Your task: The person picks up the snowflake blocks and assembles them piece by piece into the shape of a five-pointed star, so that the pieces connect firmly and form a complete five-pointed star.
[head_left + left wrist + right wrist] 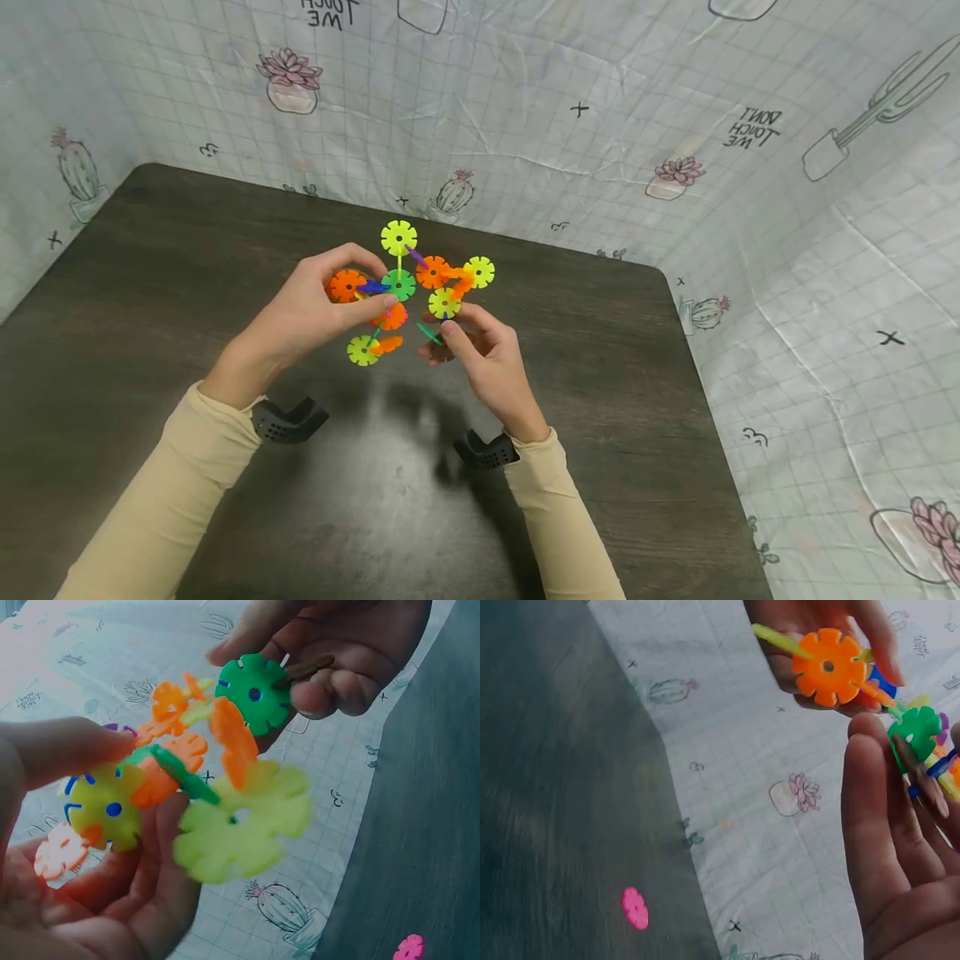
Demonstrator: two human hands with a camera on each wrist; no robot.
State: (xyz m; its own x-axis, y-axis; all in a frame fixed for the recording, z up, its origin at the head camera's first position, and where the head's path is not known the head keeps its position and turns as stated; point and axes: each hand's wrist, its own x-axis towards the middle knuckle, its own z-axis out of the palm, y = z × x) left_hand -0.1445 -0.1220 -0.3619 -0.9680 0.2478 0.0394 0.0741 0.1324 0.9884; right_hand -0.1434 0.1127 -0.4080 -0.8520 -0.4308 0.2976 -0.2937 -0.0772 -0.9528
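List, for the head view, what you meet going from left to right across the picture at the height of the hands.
Bare dark table → left hand → cluster of coloured snowflake discs → right hand → bare table again → cactus-print cloth.

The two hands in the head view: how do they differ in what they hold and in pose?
The left hand grips the snowflake-disc cluster at its orange and blue pieces, its fingers curled round them; the right hand only pinches a green disc at the cluster's lower edge. The left hand sits higher, the right lower. Both wear beige sleeves.
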